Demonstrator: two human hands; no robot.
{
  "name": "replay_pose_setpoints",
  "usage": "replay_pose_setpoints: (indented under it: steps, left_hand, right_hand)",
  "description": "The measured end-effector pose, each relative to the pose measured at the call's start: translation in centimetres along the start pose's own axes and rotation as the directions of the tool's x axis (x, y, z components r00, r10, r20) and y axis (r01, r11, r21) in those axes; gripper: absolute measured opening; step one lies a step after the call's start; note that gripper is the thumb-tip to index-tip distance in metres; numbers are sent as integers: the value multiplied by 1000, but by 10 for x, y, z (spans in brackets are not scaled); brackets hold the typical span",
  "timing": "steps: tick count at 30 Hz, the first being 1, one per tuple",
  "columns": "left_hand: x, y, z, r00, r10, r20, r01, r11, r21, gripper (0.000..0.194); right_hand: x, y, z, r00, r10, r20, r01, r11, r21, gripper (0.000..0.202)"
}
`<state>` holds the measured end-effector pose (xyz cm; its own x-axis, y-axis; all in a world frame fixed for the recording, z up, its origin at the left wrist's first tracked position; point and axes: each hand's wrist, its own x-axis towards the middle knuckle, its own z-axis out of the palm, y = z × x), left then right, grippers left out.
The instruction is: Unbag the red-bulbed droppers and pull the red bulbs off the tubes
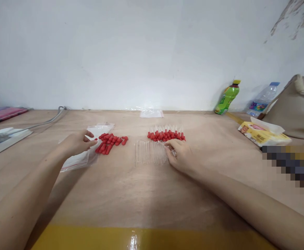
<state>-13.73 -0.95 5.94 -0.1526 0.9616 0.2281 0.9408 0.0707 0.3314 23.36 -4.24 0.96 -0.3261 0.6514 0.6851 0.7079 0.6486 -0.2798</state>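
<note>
A loose pile of red rubber bulbs [110, 140] lies left of centre, beside and partly on clear plastic bags [80, 159]. My left hand [80, 141] is at the pile's left, thumb and finger around a small red bulb. Right of centre, a row of clear tubes with red bulbs fitted on their near ends [166, 135] lies on the table. In front of it is a row of thin clear glass tubes [144, 152]. Over this row's right end my right hand [179, 152] has its fingertips bent down at the tubes; whether they grip one is unclear.
At the back right, a green bottle [227, 98] and a clear bottle [263, 99] lean at the wall beside a beige bag [295, 107]. A tissue pack [263, 133] lies in front. A cable [44, 122] and a white object [11, 139] are at the left.
</note>
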Motion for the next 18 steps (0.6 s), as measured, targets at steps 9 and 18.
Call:
replay_pose_setpoints:
  steps: [9,18]
  left_hand:
    - [2,9,-3,987,-49,151,28,990,139,42]
    - [-26,56,19,819,458,-345,-383,885,265,27]
  right_hand:
    - [24,-22,30,995,-8,99,36,958,-283,20]
    - [18,-37,44,987,21,159,34,941,-337,15]
